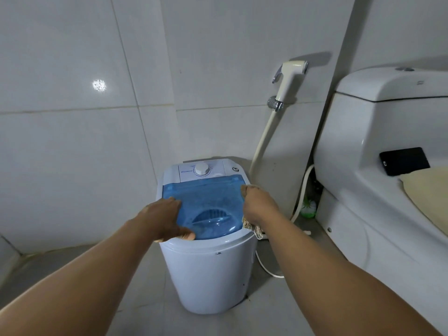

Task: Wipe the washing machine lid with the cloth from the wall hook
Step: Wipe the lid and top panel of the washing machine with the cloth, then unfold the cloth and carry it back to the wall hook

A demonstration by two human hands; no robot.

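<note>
A small white washing machine (213, 275) stands on the floor in the corner, with a translucent blue lid (208, 202) shut on top. My left hand (167, 215) lies flat on the lid's left side, thumb at the front edge. My right hand (258, 204) sits at the lid's right edge and grips a beige cloth (253, 227), whose end hangs out below the hand. Most of the cloth is hidden under the hand.
A white control panel with a dial (202, 169) lies behind the lid. A bidet sprayer (289, 78) with hose hangs on the wall at the right. A white toilet (378, 166) stands close on the right, with a black phone (404, 161) on it.
</note>
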